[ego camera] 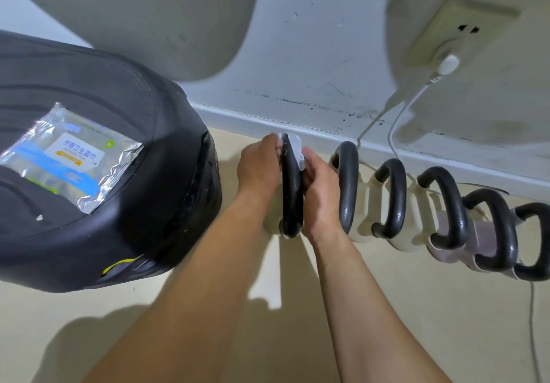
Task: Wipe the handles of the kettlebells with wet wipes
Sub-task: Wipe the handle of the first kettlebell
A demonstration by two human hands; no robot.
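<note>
Head view: both bare forearms reach forward to the first kettlebell [271, 224] of a floor row set along the baseboard [268, 120]. Left hand [259, 168]: fingers [272, 143] curled over the far top bend of the dark handle [292, 195], pinching a white wet wipe [297, 147] against it. Right hand [320, 192]: fingers [309, 156] curled on the other flank of the same handle, pressing the wipe's lower edge to the metal. Wipe lies draped across the handle's top, between the two sets of fingers. Handle stands upright between the palms; its pale body sits below the wrists, mostly hidden. Just right of the right fingers: second handle [348, 186]. Four more handles [393, 198] run further right, bodies close together. Well left of the left fingers: foil pack of wet wipes [65, 156], flat and label up on a black padded surface [143, 94]; cannot tell whether its flap is open. Above and right of the fingers: wall socket [458, 31] with white plug [446, 65]; its cable [397, 132] drops behind the row. Floor [297, 323] beige.
</note>
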